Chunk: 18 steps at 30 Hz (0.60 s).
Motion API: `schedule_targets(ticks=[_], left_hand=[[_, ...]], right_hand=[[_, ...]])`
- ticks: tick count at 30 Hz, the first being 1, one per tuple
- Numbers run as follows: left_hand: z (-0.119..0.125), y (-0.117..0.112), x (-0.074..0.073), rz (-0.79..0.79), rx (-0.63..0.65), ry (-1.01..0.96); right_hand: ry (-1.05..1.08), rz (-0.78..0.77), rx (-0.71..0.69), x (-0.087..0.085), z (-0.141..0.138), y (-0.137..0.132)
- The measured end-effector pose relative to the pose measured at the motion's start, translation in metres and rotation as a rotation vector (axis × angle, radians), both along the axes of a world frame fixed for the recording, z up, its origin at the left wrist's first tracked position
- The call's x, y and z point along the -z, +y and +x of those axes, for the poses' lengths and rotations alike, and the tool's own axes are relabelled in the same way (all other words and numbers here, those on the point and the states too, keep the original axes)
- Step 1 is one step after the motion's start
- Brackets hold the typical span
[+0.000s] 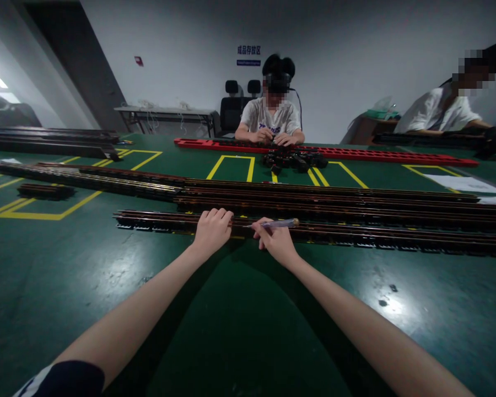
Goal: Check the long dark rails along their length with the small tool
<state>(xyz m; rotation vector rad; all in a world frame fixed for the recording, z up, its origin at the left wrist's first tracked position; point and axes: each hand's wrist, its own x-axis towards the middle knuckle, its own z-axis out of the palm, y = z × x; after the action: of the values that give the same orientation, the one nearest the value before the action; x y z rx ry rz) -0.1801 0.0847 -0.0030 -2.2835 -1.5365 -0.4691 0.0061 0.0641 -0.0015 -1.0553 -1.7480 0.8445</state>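
A long, dark, glossy strip lies crosswise on the green table in front of me. My left hand is closed round it, left of the middle, with the fingertips hidden on its far side. In my right hand is a small screwdriver with a clear handle and a yellowish end. Its thin shaft points left toward the strip, close to my left hand; whether the tip touches the strip I cannot tell.
Behind it lie several similar dark strips, and a short dark piece at left. Across the table a person works at a red slotted rail beside a pile of black parts. Another person is at right.
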Motion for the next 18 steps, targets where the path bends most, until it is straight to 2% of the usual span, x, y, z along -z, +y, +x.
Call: schedule_targets(ticks=[11,18], left_hand=[[-0.0004,0.0004,-0.0001,-0.001,-0.019,0.031],[-0.0005,0.0007,0.0012,0.018,-0.002,0.001]], right_hand=[[-0.053,0.014,0.000,0.0019,0.0012,-0.0011],[-0.028,0.041,0.050,0.0001,0.0008,-0.0018]])
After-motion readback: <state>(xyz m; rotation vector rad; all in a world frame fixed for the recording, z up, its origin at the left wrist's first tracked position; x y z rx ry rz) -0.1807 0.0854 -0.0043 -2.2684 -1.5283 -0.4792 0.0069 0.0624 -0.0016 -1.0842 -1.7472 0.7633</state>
